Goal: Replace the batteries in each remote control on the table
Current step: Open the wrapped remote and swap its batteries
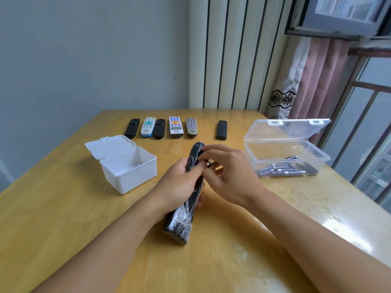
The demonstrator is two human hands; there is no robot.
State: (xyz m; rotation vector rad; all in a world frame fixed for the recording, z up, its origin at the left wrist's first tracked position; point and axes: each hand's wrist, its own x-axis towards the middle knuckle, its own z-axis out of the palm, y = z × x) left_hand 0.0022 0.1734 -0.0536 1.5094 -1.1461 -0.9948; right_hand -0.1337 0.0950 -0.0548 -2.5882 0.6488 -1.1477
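Where curtains [317, 81] hang, remotes [175, 126] line a wooden table [63, 218].

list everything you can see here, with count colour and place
remote in hand: 1, black, wrapped in clear film, above the table's middle
row of remotes: 6 at the far side, three black, two white, one grey
white box: 1, lid open, left of the hands, a small item inside
clear box: 1, lid open, right of the hands
batteries: several, dark blue, in the clear box
table: 1, light wood
curtain: pink and white, by the window on the right
left hand: grips the wrapped remote
right hand: fingers working at the remote's upper part
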